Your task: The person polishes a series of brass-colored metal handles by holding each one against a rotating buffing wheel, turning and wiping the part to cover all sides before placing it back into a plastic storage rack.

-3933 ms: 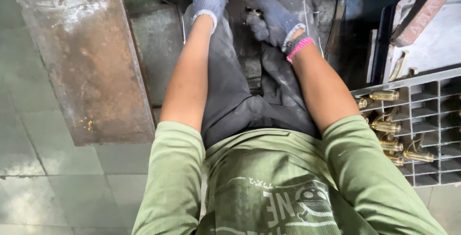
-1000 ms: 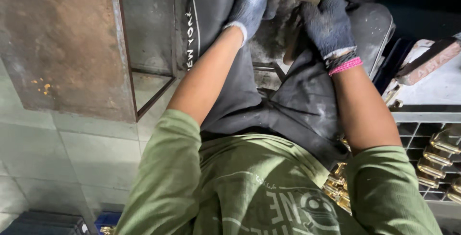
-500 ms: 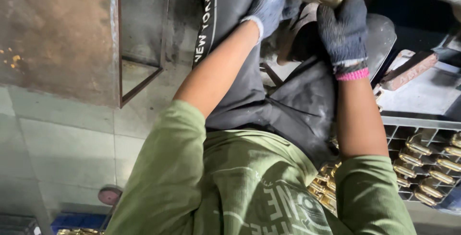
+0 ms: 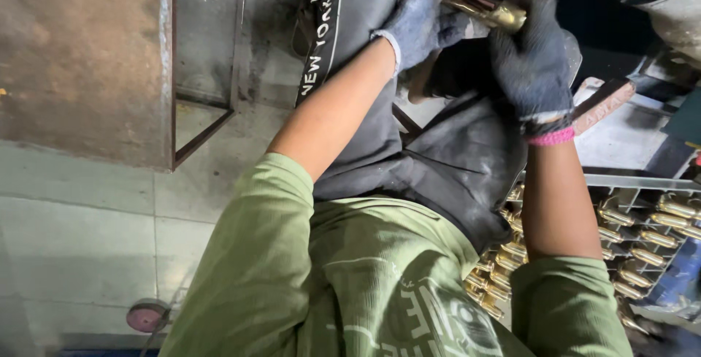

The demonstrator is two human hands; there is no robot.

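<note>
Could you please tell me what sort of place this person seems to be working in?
Probably a small metal workshop. Both hands wear dark knit work gloves, the left hand and the right hand holding a shiny brass fitting. Beside the lap, a grey compartmented tray holds many similar brass parts, and a rusty steel table stands nearby.

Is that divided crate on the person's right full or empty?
Partly full at least: the grey compartment crate shows brass fittings lying in most visible cells. The arm and shirt hide the rest.

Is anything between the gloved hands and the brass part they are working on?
Nothing visible. The right hand grips the brass part directly through its dark glove, and the left hand touches its other end. No other thing sits between them.
</note>
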